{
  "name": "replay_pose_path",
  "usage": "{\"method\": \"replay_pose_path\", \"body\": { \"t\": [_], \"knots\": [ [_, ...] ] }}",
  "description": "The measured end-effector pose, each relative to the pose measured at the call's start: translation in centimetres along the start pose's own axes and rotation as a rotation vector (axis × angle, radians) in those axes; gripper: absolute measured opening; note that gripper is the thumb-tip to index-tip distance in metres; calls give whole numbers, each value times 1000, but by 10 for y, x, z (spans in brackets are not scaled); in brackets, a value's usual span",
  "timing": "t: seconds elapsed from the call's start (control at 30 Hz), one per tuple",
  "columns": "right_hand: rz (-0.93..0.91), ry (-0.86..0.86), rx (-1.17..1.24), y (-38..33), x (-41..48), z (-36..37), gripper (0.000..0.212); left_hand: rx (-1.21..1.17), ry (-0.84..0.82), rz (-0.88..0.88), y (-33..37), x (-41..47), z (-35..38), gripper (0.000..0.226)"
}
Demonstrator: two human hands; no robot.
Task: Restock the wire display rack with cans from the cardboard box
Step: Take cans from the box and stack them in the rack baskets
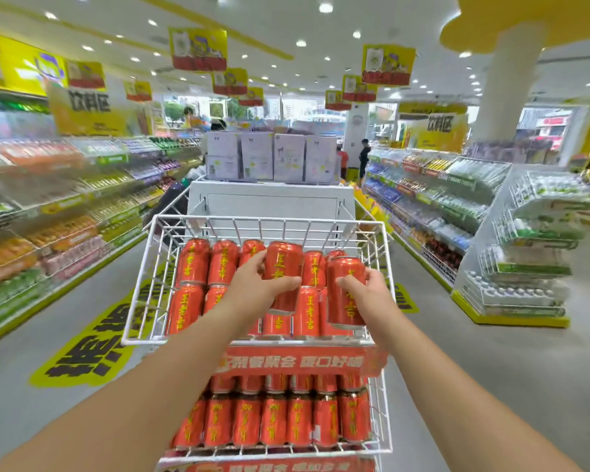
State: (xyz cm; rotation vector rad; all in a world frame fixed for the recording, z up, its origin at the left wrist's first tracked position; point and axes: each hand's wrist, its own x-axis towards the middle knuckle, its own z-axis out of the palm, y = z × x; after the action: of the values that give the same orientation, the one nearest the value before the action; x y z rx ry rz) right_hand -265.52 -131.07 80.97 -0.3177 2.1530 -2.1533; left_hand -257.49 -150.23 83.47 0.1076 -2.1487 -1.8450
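Two red cans hang over the top basket (252, 221) of a white wire rack (384, 396) in a supermarket aisle, one in each of a person's bare hands. The left hand (252, 287) grips the left can (284, 267) around its middle, thumb across the front, holding it upright above the standing cans near the basket's centre. The right hand (368, 294) clasps the right can (344, 294) from its right side, at about 3 o'clock from the other, just inside the basket's right wall. Beneath them, rows of stocked cans (189, 264) with yellow lettering stand upright and fill most of the basket. A red banner (297, 362) runs along the basket's front edge, and a lower tier (273, 420) at 6 o'clock holds another full row of the same cans. Beyond the rack, at 12 o'clock, pale cartons (273, 158) are stacked on a white cabinet (269, 199). Drink shelves (58, 206) line the aisle at 9 o'clock and 3 o'clock, a white column (511, 80) rises at 2 o'clock, and yellow signs (198, 49) hang from the ceiling. A yellow floor decal (89, 349) lies at 8 o'clock.
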Motion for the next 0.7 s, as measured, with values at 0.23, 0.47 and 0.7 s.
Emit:
{"method": "replay_pose_path", "body": {
  "t": [0.23, 0.47, 0.7],
  "knots": [
    [-8, 20, 7, 8, 110, -9, 51, 205, 148, -1, -19, 96, 30, 36],
    [-11, 59, 31, 30, 169, -7, 49, 380, 294, -10, -42, 145, 59, 37],
    [23, 59, 84, 51, 196, -6, 47, 601, 347, -76, -52, 165, 80, 63]
  ]
}}
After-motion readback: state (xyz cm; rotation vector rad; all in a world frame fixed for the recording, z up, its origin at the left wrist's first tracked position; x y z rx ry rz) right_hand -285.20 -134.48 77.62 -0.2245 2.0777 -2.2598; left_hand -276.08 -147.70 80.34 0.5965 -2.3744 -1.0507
